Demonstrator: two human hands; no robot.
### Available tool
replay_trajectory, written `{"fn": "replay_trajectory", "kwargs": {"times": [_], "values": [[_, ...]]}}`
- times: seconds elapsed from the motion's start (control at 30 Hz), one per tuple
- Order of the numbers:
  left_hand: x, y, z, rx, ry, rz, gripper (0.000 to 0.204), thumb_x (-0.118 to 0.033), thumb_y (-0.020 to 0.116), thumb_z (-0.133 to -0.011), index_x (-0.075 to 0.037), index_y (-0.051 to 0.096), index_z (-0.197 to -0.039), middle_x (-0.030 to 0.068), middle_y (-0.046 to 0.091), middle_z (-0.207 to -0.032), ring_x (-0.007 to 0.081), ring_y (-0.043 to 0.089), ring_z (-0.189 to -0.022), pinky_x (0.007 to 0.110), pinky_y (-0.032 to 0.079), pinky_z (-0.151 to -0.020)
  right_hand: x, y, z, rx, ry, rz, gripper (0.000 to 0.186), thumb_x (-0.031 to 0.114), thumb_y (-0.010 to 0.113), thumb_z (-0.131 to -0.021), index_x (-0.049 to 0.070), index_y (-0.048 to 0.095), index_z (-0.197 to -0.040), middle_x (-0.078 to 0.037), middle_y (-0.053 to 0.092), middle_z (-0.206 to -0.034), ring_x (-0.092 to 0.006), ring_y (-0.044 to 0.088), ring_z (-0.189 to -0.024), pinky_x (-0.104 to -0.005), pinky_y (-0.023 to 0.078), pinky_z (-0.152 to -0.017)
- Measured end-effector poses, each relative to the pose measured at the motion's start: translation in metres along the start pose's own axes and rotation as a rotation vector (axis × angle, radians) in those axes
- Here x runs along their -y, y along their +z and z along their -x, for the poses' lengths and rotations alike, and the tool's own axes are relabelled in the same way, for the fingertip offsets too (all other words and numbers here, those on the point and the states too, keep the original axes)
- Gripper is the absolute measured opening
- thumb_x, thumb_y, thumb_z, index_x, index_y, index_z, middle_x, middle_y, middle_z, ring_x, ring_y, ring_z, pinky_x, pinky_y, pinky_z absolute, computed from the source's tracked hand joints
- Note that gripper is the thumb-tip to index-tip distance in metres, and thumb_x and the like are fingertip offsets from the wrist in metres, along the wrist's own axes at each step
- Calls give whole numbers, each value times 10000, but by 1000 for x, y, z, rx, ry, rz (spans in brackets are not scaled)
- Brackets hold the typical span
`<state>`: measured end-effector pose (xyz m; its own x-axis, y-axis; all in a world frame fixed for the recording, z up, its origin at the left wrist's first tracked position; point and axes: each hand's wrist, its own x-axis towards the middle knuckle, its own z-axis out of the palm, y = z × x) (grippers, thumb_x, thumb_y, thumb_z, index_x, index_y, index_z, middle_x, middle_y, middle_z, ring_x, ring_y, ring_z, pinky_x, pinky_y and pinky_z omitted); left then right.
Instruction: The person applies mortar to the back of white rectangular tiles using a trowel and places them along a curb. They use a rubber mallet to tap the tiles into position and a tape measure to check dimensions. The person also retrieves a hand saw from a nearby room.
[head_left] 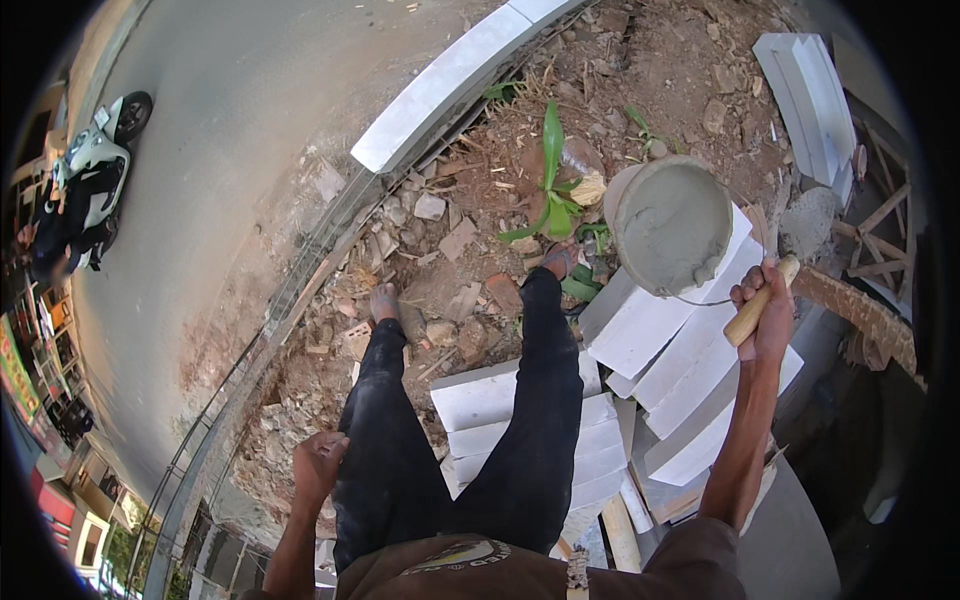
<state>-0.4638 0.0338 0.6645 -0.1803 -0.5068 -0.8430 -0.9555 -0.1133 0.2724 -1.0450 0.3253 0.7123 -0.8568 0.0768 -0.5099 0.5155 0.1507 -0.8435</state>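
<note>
Right in the grip of the right hand (773, 322) is a trowel, its pale wooden handle (745, 322) clamped by the closed fingers and slanting across the palm. Beyond the fingers sits a grey, mortar-coated shape (808, 222) that looks like its blade, though the join is hard to make out. Just beside this hand, to its left and further forward, is a round bucket (622, 195), its wire handle (705, 302) running to the fingers; whether they grip it too, I cannot tell. Smooth, wet-looking grey mortar (675, 225) nearly fills it, lumpier near the rim closest to the hand. Below and left of the right hand lie white blocks (640, 320). Well apart, the left hand (318, 458) is beside the left thigh, fingers loosely bent and not closed tight.
</note>
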Motion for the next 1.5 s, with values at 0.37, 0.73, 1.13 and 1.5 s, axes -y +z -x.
{"fn": "replay_trajectory", "kwargs": {"times": [0.37, 0.73, 1.13, 1.5], "values": [[-112, -110, 57, 1162, 588, 1037, 444, -263, 551, -1009, 76, 592, -1292, 325, 520, -1370, 448, 464, -1336, 530, 333, -1105, -156, -7, 210, -259, 265, -32, 140, 159, 637, -919, 62, 548, -968, -22, 515, -740, -119, 496, -575, -273, 446, -521], [-188, -30, 94, 1737, 454, 1326, 793, -494, 445, -1018, 141, 322, -1476, 394, 332, -1491, 523, 286, -1424, 588, 192, -1160, -351, -27, 221, -272, 486, -116, 131, 151, 666, -911, 51, 590, -949, -13, 520, -757, -128, 523, -626, -332, 546, -646], [-212, 30, 116, 1732, 183, 1381, 759, -502, 447, -1020, 95, 351, -1479, 375, 344, -1492, 551, 324, -1392, 623, 246, -1132, -414, -45, 132, 93, -8, 624, 211, 172, 718, -826, -13, 633, -773, -52, 574, -642, -120, 495, -611, -343, 442, -591], [-198, 58, 109, 1470, -61, 1391, 729, -509, 450, -1022, 51, 379, -1483, 358, 355, -1493, 576, 358, -1363, 654, 296, -1106, -454, -89, 63, 136, -224, 790, 237, 115, 737, -775, -21, 657, -953, -209, 619, -905, -381, 621, -852, -443, 488, -769]]}}
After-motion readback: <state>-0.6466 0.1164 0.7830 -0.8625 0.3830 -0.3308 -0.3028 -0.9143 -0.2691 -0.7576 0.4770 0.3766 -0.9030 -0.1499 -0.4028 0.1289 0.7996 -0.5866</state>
